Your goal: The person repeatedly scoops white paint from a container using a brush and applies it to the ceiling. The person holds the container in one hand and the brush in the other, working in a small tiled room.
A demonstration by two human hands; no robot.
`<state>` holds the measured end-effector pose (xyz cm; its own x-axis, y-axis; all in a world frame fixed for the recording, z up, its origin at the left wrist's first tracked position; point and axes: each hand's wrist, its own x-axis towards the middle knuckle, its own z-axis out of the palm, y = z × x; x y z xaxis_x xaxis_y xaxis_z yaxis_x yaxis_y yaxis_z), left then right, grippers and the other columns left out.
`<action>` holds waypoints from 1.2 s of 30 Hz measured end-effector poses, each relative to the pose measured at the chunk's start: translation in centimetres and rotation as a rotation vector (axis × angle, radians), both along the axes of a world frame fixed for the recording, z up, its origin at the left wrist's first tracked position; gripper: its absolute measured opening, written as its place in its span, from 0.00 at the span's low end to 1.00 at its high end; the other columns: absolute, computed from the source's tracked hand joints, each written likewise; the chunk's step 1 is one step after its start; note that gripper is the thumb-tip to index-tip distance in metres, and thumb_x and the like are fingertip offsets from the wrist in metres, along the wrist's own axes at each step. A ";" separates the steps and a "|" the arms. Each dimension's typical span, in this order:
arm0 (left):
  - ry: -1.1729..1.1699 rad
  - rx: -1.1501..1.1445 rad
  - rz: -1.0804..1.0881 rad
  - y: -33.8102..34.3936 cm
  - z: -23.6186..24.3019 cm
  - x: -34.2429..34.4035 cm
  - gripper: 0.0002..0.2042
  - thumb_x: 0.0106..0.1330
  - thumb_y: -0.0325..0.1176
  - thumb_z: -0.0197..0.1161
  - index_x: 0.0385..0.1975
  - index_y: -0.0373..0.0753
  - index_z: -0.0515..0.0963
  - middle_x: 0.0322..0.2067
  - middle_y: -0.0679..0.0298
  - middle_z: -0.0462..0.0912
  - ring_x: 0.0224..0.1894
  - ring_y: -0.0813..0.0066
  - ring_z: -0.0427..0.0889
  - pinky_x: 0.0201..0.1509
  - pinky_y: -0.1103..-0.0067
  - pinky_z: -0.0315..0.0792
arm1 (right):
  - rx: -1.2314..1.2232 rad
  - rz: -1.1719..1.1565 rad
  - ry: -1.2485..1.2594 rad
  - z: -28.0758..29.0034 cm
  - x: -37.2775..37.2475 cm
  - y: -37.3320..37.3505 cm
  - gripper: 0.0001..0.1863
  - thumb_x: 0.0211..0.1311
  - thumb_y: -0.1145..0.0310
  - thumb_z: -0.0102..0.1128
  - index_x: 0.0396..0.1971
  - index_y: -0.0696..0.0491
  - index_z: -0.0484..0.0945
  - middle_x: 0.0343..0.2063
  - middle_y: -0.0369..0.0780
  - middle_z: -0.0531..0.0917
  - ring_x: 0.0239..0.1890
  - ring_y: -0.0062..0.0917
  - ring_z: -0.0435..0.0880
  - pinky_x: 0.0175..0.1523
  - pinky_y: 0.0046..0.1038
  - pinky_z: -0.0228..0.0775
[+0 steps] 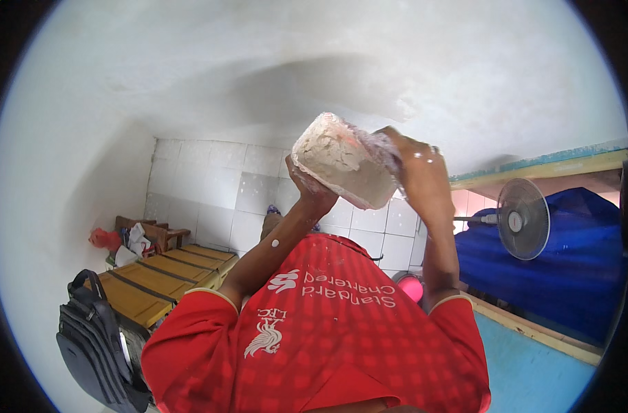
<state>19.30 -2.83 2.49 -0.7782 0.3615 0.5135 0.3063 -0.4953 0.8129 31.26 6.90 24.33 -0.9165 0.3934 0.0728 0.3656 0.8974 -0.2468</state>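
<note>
The left hand [312,187] is curled around the low side of a messy tub [328,165] and holds it up. The tub is in the air in front of the person's chest, near the wall [424,76]. It is tipped, so we can look inside. Pale, thick stuff sticks to its inside and its rim.

The right hand [424,172] is on the other side of the tub. Its fingers look bent around a fuzzy pinkish thing [381,150], which is right at the tub's rim. That part is blurry, so I can't tell if it is a rag, a sponge or a roller. White drops dot the right wrist, and there is a white spot on the left arm.

I think the step right now is dipping or wiping the fuzzy thing at the tub. The next move seems to call for a firm left hand, so the tub doesn't tip more and spill. The right hand needs to lift the fuzzy thing gently, so it doesn't drip on the tile floor [221,162].
</note>
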 end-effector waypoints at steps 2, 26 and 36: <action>0.020 -0.080 -0.030 -0.1 -1.8 0.4 0.37 0.54 0.39 0.78 0.58 0.34 0.62 0.53 0.55 0.73 0.55 0.69 0.77 0.55 0.68 0.74 | 0.129 0.064 0.019 -2.2 -0.5 -0.6 0.22 0.58 0.75 0.57 0.55 0.52 0.76 0.45 0.51 0.83 0.47 0.47 0.82 0.50 0.46 0.72; -0.359 -0.159 -0.295 -1.5 1.6 0.2 0.29 0.65 0.56 0.58 0.61 0.46 0.69 0.60 0.60 0.73 0.62 0.58 0.73 0.63 0.55 0.71 | -0.361 -0.074 0.476 -0.8 0.3 -0.1 0.13 0.64 0.67 0.64 0.45 0.57 0.82 0.32 0.45 0.86 0.30 0.34 0.83 0.41 0.29 0.74; -0.617 0.176 -0.594 -3.8 2.2 -0.2 0.36 0.58 0.49 0.71 0.66 0.46 0.66 0.64 0.62 0.70 0.66 0.62 0.69 0.70 0.63 0.64 | -0.772 -0.366 1.124 -8.8 0.4 0.3 0.16 0.69 0.65 0.63 0.47 0.62 0.78 0.38 0.39 0.82 0.39 0.20 0.78 0.43 0.24 0.69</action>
<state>19.13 -6.59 4.64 -0.6436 0.7506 0.1493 -0.5115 -0.5671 0.6456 31.66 7.22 15.51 -0.3532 0.8693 0.3459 -0.1726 0.3028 -0.9373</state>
